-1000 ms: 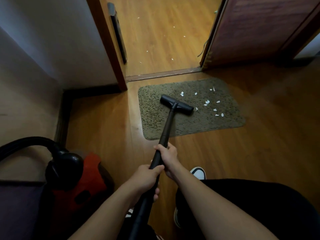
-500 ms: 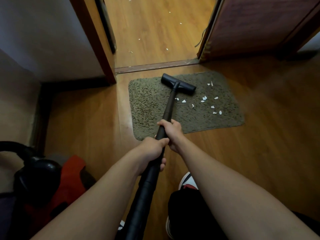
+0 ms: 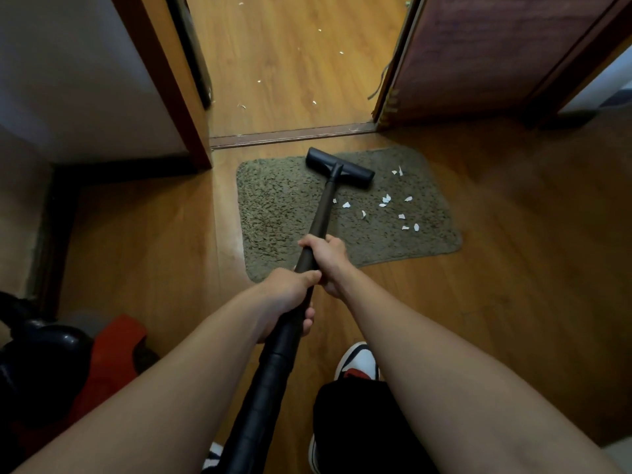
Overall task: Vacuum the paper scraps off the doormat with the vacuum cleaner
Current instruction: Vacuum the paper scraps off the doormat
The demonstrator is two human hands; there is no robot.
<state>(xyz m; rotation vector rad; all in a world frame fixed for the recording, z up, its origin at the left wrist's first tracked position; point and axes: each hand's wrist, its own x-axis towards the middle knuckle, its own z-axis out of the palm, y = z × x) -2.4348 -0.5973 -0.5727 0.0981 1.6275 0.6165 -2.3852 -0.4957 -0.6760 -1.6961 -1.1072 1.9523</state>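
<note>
Centrally, both the left hand (image 3: 289, 297) and right hand (image 3: 326, 256) curl tightly round the black vacuum wand (image 3: 321, 217). Its floor head (image 3: 339, 168) sits at the doormat's (image 3: 284, 206) upper edge; white paper scraps (image 3: 384, 201) lie just right of the wand.

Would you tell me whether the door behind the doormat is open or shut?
Open: the door stands swung aside, and wooden floor shows beyond the threshold.

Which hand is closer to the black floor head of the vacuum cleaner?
The right hand. It grips the wand further forward, toward the floor head on the doormat; the left hand grips the wand just behind it, nearer the person.
</note>
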